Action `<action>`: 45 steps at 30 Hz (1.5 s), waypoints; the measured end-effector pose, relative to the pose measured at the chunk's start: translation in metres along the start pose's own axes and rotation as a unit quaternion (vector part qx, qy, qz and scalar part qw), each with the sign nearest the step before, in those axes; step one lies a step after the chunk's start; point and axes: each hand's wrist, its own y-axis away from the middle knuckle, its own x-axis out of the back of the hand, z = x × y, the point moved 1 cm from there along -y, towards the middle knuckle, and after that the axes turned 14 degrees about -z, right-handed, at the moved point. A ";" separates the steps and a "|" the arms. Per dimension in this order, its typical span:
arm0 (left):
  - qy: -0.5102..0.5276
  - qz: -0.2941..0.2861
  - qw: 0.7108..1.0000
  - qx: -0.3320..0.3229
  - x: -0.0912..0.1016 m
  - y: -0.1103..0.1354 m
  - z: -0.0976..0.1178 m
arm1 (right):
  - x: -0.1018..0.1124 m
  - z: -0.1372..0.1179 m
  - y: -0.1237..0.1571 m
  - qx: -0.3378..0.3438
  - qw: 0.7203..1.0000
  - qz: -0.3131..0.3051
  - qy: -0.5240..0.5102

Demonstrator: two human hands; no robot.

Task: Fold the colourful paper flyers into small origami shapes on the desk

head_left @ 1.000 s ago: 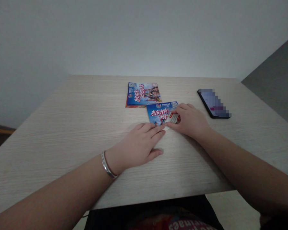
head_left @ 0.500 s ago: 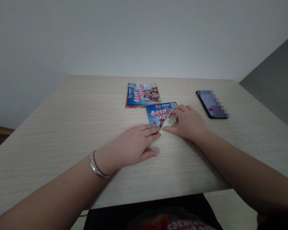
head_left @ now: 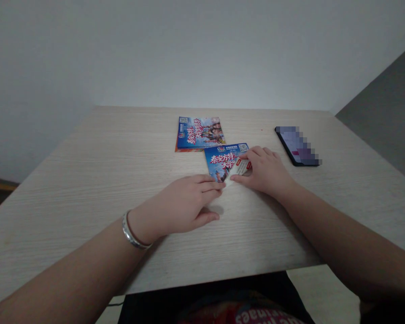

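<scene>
A blue printed leaflet (head_left: pixel 219 159) lies on the table, its lower right corner folded over into a pale flap (head_left: pixel 239 168) with red labels. My left hand (head_left: pixel 185 202) rests palm down with outstretched fingers, their tips on the leaflet's lower edge by the fold's lower end. Curled over the flap is my right hand (head_left: pixel 266 171), thumb low and fingers higher up, gripping the folded corner. Part of the flap and the leaflet's right side is hidden under this hand. Just behind lies a small stack of similar leaflets (head_left: pixel 200 132), touching or slightly overlapped by the front one.
A black phone (head_left: pixel 297 146) lies to the right on the pale wooden table (head_left: pixel 104 166), its screen partly pixelated. White wall (head_left: pixel 202 54) rises behind the table's far edge. The near edge runs close to my body.
The fingertips of my left hand and the thumb of my right have drawn slightly apart at the fold's lower end, showing a little more of it. The leaflets and phone stay put.
</scene>
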 end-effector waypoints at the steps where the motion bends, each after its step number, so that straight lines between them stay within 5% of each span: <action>1: 0.001 -0.002 1.000 0.001 0.000 0.000 0.000 | 0.000 0.002 0.000 -0.001 1.000 -0.001 -0.006; 31: -0.027 0.026 0.999 -0.004 -0.009 0.002 -0.002 | -0.012 0.052 -0.015 -0.012 0.997 -0.026 -0.071; 45: 0.009 -0.022 1.000 0.013 -0.005 0.005 -0.005 | -0.029 0.068 -0.016 -0.014 0.997 -0.055 -0.046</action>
